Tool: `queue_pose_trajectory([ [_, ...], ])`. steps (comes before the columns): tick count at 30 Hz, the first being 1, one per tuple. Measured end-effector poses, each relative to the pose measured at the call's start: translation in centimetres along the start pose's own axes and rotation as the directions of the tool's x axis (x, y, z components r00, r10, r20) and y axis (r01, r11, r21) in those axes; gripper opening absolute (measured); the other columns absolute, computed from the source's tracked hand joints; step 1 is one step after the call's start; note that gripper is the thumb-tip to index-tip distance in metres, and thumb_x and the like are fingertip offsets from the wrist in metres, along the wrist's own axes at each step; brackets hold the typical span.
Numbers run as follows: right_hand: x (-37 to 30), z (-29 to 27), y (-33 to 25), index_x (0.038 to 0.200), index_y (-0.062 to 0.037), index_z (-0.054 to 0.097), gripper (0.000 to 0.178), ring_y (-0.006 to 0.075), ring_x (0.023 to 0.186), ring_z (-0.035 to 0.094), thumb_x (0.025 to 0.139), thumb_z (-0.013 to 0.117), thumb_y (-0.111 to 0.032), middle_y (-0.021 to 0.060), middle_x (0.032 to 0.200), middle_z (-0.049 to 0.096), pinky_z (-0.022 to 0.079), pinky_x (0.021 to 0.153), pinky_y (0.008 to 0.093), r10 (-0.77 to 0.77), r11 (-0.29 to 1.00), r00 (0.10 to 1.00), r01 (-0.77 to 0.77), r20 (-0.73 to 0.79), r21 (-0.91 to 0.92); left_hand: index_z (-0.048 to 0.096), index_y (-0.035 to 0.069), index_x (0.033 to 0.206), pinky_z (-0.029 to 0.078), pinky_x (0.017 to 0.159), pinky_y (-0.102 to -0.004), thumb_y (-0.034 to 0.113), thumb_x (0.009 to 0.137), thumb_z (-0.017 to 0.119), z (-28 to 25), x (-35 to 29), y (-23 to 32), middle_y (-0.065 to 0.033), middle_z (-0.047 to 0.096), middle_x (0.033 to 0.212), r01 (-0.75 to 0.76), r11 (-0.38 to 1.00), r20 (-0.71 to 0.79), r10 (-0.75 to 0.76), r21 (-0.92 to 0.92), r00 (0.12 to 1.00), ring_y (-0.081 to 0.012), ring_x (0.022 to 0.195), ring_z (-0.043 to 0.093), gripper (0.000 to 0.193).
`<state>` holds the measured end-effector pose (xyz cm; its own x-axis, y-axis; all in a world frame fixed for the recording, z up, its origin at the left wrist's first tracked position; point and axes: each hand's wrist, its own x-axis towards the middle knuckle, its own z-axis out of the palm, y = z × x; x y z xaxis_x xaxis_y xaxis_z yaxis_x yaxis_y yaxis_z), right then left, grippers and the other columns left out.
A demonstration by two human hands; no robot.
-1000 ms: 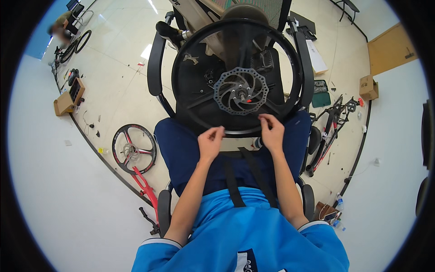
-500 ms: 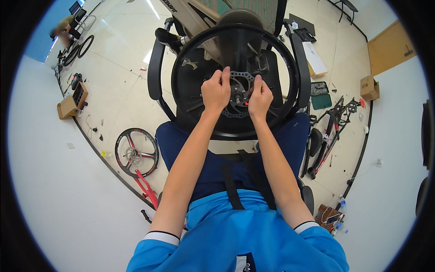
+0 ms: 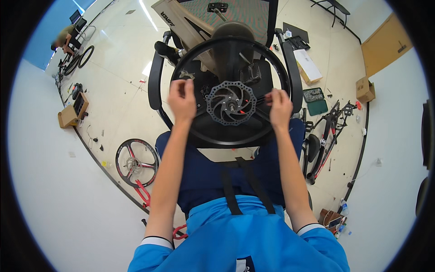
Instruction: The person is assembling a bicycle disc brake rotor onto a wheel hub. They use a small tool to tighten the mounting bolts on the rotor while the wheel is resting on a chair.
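A black spoked wheel (image 3: 208,138) lies across the seat of an office chair in front of me. At its hub sits a silver, perforated brake disc (image 3: 222,119), with a small orange-red piece near the axle. My left hand (image 3: 182,103) hovers over the wheel's left side, fingers loosely curled and thumb apart from them, nothing visible between. Over the right side is my right hand (image 3: 280,109), thumb and fingertips pinched together; whatever they hold, if anything, is too small to make out. Neither hand touches the disc.
Behind the wheel a beige bike frame (image 3: 186,22) leans on the chair, with a black pedal (image 3: 250,74). A red-and-black wheel (image 3: 136,163) lies on the left floor. To the right are another bike frame (image 3: 328,140), a green toolbox (image 3: 317,107) and a cardboard box (image 3: 365,89). Another person (image 3: 65,38) bends at far left.
Both hands have left the brake disc and moved apart, the left to the left and the right to the right. The whole disc now shows. The view has shifted slightly.
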<state>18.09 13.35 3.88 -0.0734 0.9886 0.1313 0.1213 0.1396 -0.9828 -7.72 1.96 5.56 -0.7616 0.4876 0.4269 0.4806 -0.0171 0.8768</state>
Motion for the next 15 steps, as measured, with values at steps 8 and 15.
queue_pose_trajectory([
  [8, 6.8, -3.1, -0.4, 0.12, 0.0012, 0.063, 0.043, 0.0361, 0.105, 0.067, 0.088, 0.067, -0.027, 0.0217, 0.113, 0.068, 0.053, 0.09, 0.0432, -0.382, 0.701, 0.924, 0.304, 0.021, -0.644, 0.061, -0.004, 0.118, 0.051, 0.092, -0.0424, 0.049, 0.079, 0.079, -1.2, 4.4, -2.1, -0.0247, 0.069, 0.109, 0.051, 0.94, 0.211, -0.128, 0.336, 0.969, -0.0391, 0.105, 0.066, 0.068],
  [15, 8.8, -3.8, -3.3, 0.114, -0.0013, 0.066, 0.046, 0.0375, 0.104, 0.068, 0.088, 0.071, -0.039, 0.02, 0.107, 0.072, 0.052, 0.091, 0.0433, -0.107, 0.766, 0.984, 0.172, 0.142, -0.619, 0.068, -0.005, 0.101, 0.05, 0.082, -0.0373, 0.059, 0.091, 0.064, -2.7, 4.3, -1.0, -0.018, 0.071, 0.09, 0.301, 0.923, 0.077, -0.327, 0.239, 0.942, -0.0294, 0.086, 0.067, 0.065],
])
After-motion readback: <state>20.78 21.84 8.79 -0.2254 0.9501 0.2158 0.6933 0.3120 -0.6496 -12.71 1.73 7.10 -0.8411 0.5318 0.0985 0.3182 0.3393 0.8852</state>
